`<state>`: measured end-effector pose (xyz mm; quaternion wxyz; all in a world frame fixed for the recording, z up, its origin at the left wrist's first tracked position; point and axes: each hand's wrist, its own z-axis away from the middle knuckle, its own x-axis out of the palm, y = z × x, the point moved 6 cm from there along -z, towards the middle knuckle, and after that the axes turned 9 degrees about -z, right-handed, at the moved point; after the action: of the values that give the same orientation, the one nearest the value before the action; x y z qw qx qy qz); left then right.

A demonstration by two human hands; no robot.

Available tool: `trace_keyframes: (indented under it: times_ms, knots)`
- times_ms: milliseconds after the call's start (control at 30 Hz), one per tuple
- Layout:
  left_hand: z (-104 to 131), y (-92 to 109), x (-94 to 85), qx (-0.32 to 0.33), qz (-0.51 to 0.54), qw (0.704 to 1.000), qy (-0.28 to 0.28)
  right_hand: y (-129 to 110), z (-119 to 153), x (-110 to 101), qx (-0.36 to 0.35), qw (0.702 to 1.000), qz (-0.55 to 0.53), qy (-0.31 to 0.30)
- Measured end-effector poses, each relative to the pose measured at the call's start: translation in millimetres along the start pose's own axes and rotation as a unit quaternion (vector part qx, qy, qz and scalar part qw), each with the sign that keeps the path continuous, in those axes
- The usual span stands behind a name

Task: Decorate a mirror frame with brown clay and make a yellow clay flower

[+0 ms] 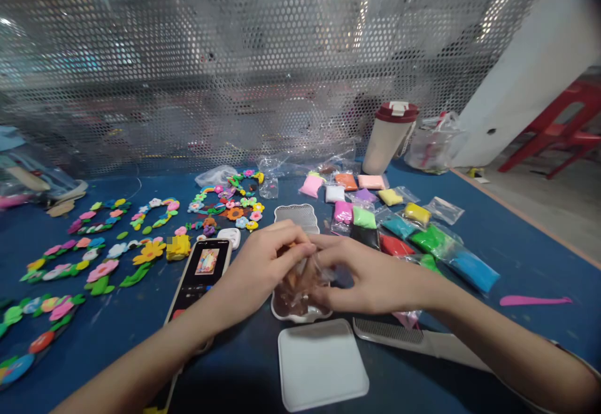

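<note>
A crinkled clear plastic bag of brown clay (300, 285) is between my two hands. My left hand (270, 257) pinches its upper part, thumb and fingers pressed together. From the other side, my right hand (359, 273) closes its fingers on the same bag. Below them lies a white-edged case with a wavy outline (295, 213). Its far half shows a pale grey, mesh-like face, and the near half is mostly covered by the bag. Just in front of it is a flat white rounded square (323, 367).
A phone (201, 282) lies beneath my left forearm, a comb (389, 331) under my right. Colourful clay flower rings (154, 213) cover the left side. Several clay packets (399, 226), a pink tool (535, 301) and a tumbler (387, 141) are right. Perforated metal (235, 57) stands behind.
</note>
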<state>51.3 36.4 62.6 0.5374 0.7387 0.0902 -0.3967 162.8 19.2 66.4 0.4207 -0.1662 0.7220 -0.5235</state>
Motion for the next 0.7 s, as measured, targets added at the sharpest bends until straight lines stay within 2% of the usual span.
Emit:
trace_keyframes:
  times_ms: [67, 267, 367, 533, 700]
  knots:
    - [-3, -2, 1.2, -0.016, 0.025, 1.000, 0.002, 2, -2, 0, 0.010, 1.000, 0.000, 0.007]
    - [-15, -20, 1.0, -0.100, 0.039, 0.994, 0.008, 27, -7, -16, -0.027, 0.976, -0.053, 0.211]
    - [-16, -32, 4.2, -0.125, 0.050, 0.991, -0.001, 50, -5, -20, 0.003, 0.958, -0.077, 0.275]
    - [-12, -52, 10.3, -0.147, 0.102, 0.984, -0.004, 71, -7, -14, 0.037, 0.977, 0.026, 0.208]
    - [-9, -49, 20.9, -0.134, 0.176, 0.974, -0.048, 57, -5, -17, 0.001, 0.969, 0.114, 0.218]
